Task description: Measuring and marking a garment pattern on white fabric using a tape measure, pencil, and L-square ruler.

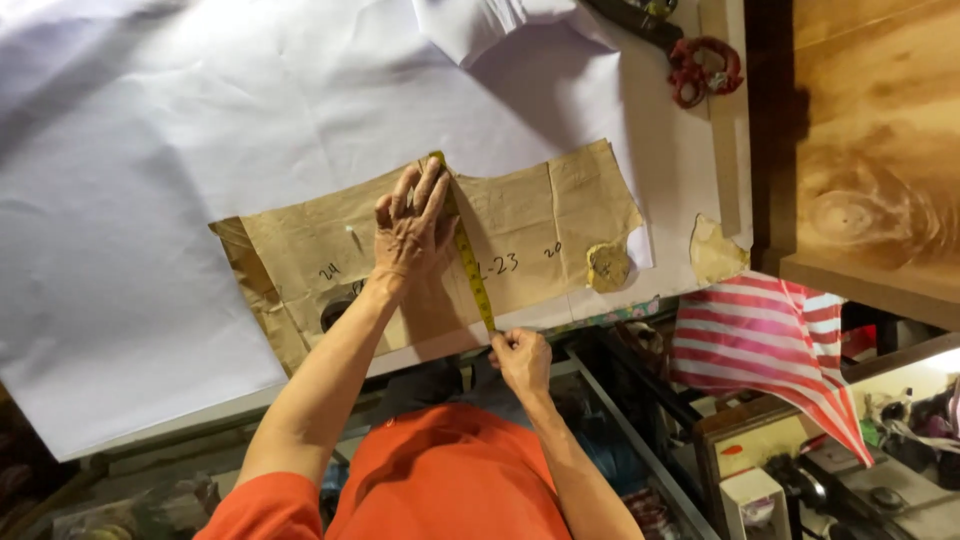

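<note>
— Looking down at the worktop [690, 160], what have the hands got?

— A yellow tape measure [468, 258], pulled straight across a brown paper pattern [520, 225]. The left hand [412, 222] lies flat on the paper, fingers stretched forward and close together, fingertips pressing the far end of the tape against the paper's upper edge. The right hand [521, 358] is curled shut at the near edge of the worktop, pinching the tape's near end.

— And the paper, where does it lie?

— On a big sheet of white cloth [200, 130] that covers most of the worktop. The tape runs from the paper's top edge down to its bottom edge, tilted a little rightward toward the person.

— Anything else close by?

— A small yellowish piece [608, 265] sits on the paper's right part, and a torn scrap of brown paper [716, 250] lies just past it on the cloth. Scissors with red handles [705, 70] rest at the far right, well apart from both hands. A red-and-white striped cloth [760, 340] hangs below the worktop's right edge.
</note>
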